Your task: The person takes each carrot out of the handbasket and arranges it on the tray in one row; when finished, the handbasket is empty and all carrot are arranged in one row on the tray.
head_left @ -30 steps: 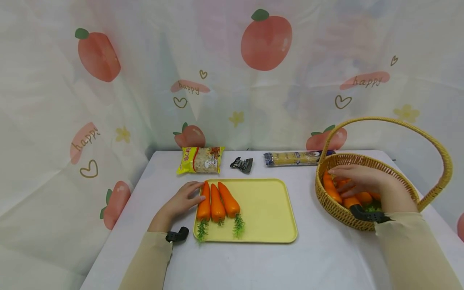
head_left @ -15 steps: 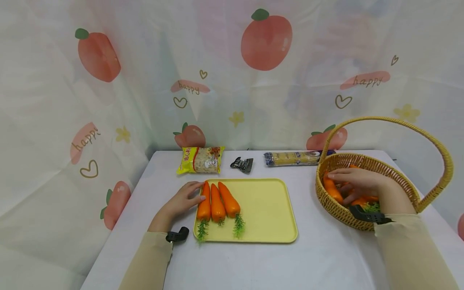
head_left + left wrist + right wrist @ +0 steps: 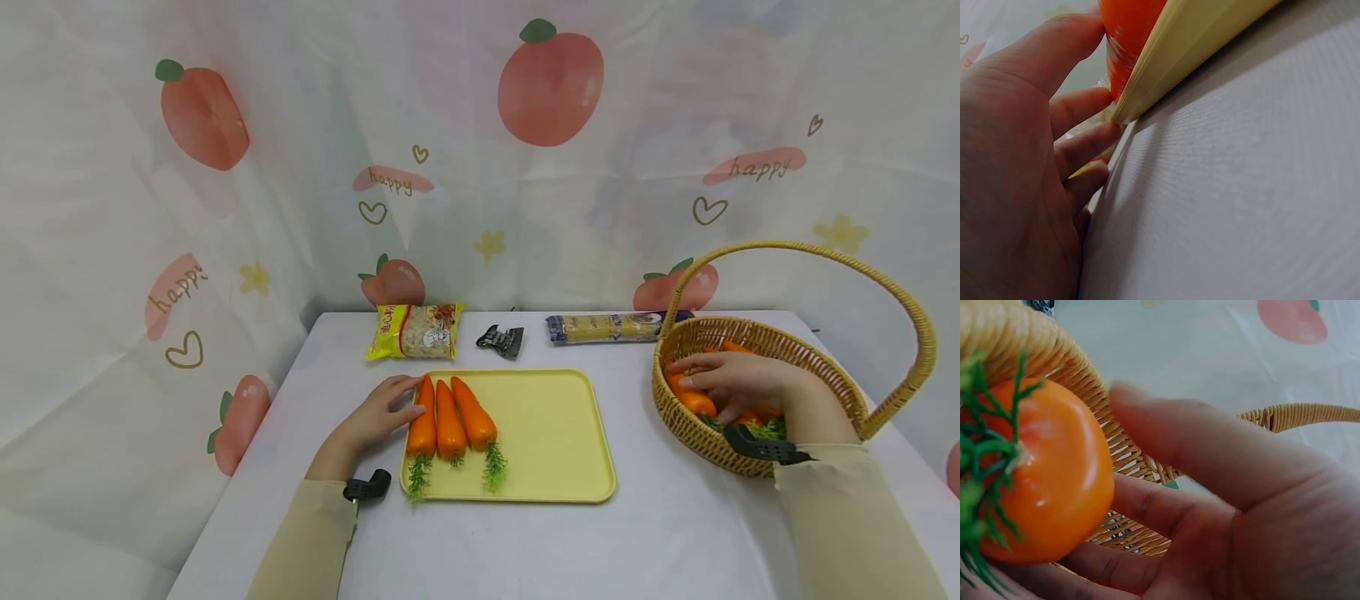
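In the head view, three orange carrots (image 3: 450, 423) with green tops lie side by side on a yellow tray (image 3: 555, 437). My left hand (image 3: 382, 410) rests at the tray's left edge, its thumb and index finger touching the leftmost carrot (image 3: 422, 429). My right hand (image 3: 738, 379) reaches inside a wicker basket (image 3: 693, 433) among more carrots. The right wrist view shows a carrot's thick end (image 3: 1066, 469) with green leaves against my extended fingers. The thumb (image 3: 1172, 428) stands apart from it. Part of the basket's contents is hidden under the hand.
Behind the tray lie a yellow food packet (image 3: 416, 332), a small dark crumpled wrapper (image 3: 501, 342) and a long pack of noodles (image 3: 607, 327). The basket's tall handle (image 3: 795, 246) arches over my right hand. A patterned cloth (image 3: 450, 125) hangs behind the table.
My right hand has shifted slightly within the basket. The carrot by its fingers has moved a little, and green leaves now show at its near end. The left hand stays still.
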{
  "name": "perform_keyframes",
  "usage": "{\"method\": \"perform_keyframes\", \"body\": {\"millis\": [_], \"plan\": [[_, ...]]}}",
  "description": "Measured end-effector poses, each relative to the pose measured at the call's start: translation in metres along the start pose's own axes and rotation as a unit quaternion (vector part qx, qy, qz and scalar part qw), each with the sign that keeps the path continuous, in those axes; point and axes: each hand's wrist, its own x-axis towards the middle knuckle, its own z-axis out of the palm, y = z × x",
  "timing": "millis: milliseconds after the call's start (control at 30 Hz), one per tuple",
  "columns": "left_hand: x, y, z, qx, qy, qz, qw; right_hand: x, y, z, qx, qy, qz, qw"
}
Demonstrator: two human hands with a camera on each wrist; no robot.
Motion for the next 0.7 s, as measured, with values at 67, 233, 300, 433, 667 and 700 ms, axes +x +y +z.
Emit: {"method": "perform_keyframes", "body": {"millis": [67,233,300,433,667,700], "plan": [[0.000,0.000,0.000,0.000,0.000,-0.001,1.0000,0.000,0.001,0.000,-0.001,-0.006,-0.009,0.9999],[0.000,0.001,0.000,-0.004,-0.001,-0.004,1.0000,-0.003,0.001,0.000,-0.017,-0.002,-0.026,0.9995],[0.000,0.000,0.000,-0.002,0.000,0.000,1.0000,-0.005,0.000,0.000,-0.028,0.009,-0.027,0.9992],[0.001,-0.002,0.001,0.006,0.002,0.017,0.9998,-0.012,0.000,-0.003,-0.045,0.040,-0.030,0.9977],[0.001,-0.003,0.000,0.007,0.003,0.020,0.9998,-0.021,0.002,-0.010,0.007,0.079,-0.045,0.9958],[0.001,-0.003,0.000,0.008,0.003,0.017,0.9998,-0.022,0.001,-0.011,0.013,0.086,-0.048,0.9950]]}}
